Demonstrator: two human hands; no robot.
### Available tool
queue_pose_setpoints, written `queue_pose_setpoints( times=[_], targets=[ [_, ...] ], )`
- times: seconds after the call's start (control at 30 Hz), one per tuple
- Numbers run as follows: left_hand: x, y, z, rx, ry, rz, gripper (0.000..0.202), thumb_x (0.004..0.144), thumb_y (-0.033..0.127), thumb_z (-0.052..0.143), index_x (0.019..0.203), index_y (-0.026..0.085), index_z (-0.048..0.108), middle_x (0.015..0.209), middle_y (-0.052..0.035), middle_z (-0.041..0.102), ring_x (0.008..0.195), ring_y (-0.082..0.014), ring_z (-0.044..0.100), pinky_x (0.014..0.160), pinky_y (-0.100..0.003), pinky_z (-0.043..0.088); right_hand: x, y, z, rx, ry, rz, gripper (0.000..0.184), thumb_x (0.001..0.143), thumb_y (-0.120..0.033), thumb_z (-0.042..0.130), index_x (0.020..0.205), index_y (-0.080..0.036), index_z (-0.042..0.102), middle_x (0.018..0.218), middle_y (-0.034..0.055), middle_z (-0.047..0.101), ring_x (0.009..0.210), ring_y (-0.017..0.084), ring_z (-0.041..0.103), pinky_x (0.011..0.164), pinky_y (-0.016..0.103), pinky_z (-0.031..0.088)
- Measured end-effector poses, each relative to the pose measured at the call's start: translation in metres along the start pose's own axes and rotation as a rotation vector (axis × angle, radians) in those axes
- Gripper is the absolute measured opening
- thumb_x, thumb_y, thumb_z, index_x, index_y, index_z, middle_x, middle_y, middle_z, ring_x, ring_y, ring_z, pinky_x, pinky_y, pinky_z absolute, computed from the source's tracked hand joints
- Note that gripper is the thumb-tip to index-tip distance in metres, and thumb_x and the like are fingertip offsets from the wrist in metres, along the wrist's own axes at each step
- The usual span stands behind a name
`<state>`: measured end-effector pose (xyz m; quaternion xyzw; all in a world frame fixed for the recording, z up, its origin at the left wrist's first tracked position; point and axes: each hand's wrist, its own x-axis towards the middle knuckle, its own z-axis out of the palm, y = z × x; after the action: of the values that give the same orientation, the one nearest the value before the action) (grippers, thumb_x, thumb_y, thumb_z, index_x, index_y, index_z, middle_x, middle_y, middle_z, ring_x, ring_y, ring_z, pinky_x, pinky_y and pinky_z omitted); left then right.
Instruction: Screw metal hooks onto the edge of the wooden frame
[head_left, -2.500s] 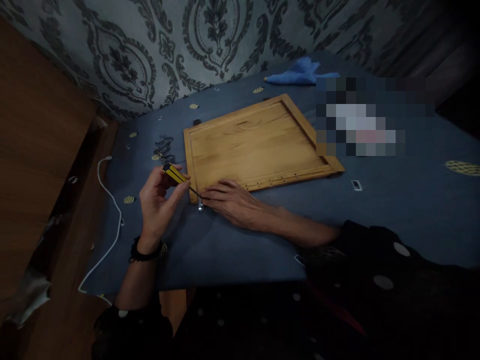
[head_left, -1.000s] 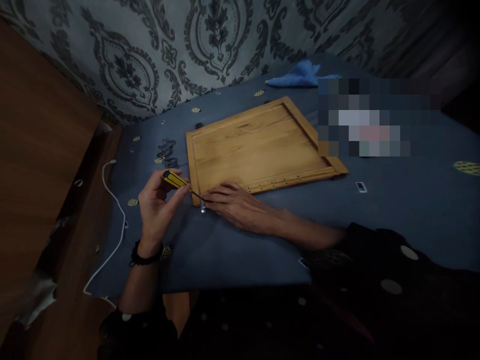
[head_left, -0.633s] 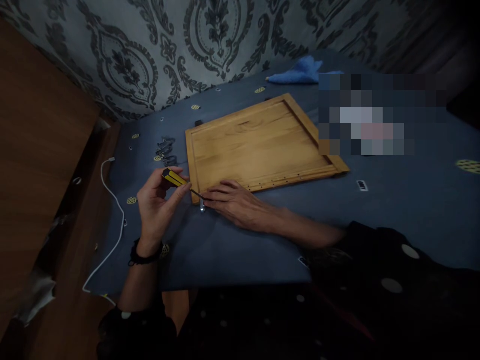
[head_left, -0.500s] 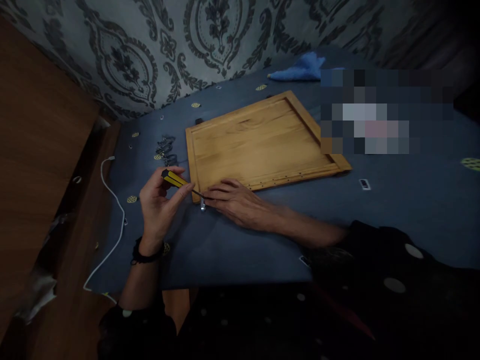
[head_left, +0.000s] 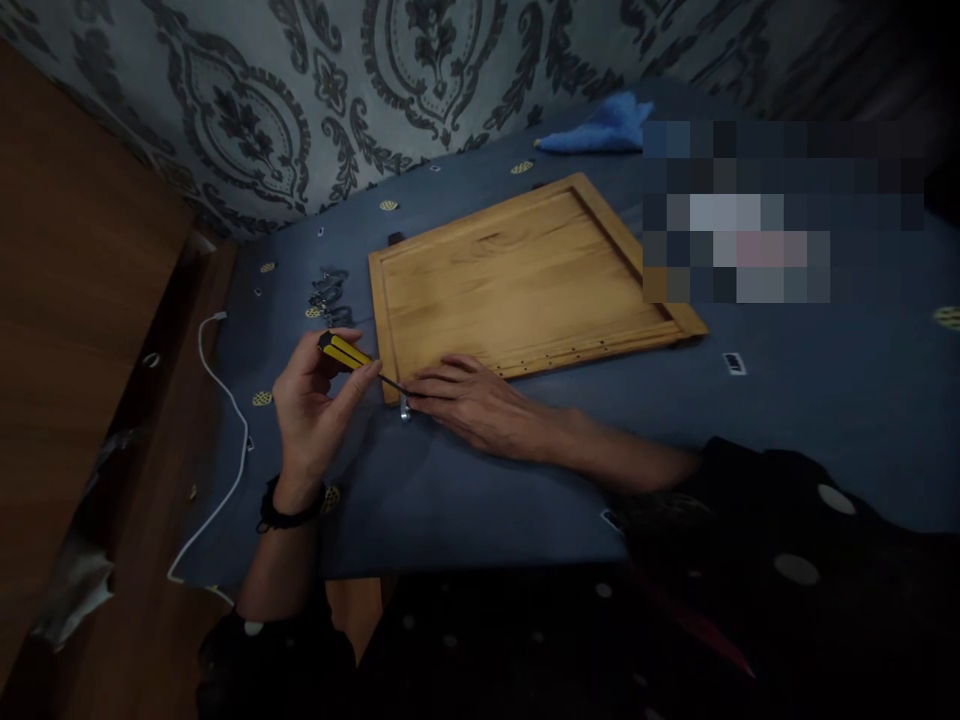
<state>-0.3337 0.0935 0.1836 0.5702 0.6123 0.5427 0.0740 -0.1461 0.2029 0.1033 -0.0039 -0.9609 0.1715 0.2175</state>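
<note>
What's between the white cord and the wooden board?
In the head view: a cluster of metal-looking pieces on the blue cloth, plus the left hand, holding a yellow screwdriver.

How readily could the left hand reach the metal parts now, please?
Probably yes: the metal parts lie just beyond the left hand with nothing visible between, though that hand holds a screwdriver.

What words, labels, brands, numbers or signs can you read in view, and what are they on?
No text can be read anywhere.
Blue-grey cover: small white-edged printed patches, their marks too small and blurred to read.
Screwdriver: no legible lettering.
Pixelated block: any writing there is hidden.
</note>
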Motion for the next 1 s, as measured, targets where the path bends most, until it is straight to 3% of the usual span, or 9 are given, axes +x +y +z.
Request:
queue_pose_setpoints(
  times=[0.3,0.5,0.7,1.0],
  targets=[
    [-0.0005,-0.0006,-0.001,0.02,-0.025,0.011,0.03,0.08,0.028,0.086,0.105,0.021,0.071,0.088,0.0009,0.068,0.076,-0.0098,0.065,0.07,-0.02,0.055,0.0009,-0.0026,-0.0029,0.0,0.016,-0.006,0.038,0.102,-0.014,0.045,0.134,-0.015,0.066,0.14,0.0122,0.068,0.135,0.024,0.057,0.113,0.046,0.037],
    [-0.0012,0.0024,-0.0013,-0.068,-0.089,-0.021,0.03,0.086,0.025,0.081,0.112,0.02,0.068,0.093,-0.0013,0.073,0.084,-0.0119,0.072,0.078,-0.022,0.059,0.001,-0.002,-0.0024,0.01,0.018,-0.003,0.039,0.102,-0.015,0.045,0.134,-0.016,0.066,0.139,0.0115,0.069,0.134,0.024,0.058,0.11,0.047,0.039],
    [0.0002,-0.0019,-0.0008,-0.008,-0.027,0.042,0.033,0.077,0.021,0.088,0.106,0.019,0.072,0.085,0.0028,0.067,0.074,-0.0071,0.064,0.069,-0.015,0.055,0.0012,-0.0017,-0.002,-0.002,0.019,-0.009,0.038,0.103,-0.015,0.044,0.133,-0.016,0.067,0.137,0.0119,0.07,0.134,0.024,0.057,0.111,0.047,0.039],
    [0.0006,-0.0039,-0.0023,-0.015,-0.038,0.026,0.032,0.078,0.023,0.087,0.106,0.021,0.072,0.088,0.0015,0.068,0.077,-0.0082,0.066,0.072,-0.017,0.056,0.0007,-0.0027,-0.0021,0.011,0.02,0.0,0.038,0.102,-0.015,0.045,0.132,-0.017,0.067,0.137,0.0118,0.071,0.135,0.024,0.057,0.111,0.048,0.038]
  ],
)
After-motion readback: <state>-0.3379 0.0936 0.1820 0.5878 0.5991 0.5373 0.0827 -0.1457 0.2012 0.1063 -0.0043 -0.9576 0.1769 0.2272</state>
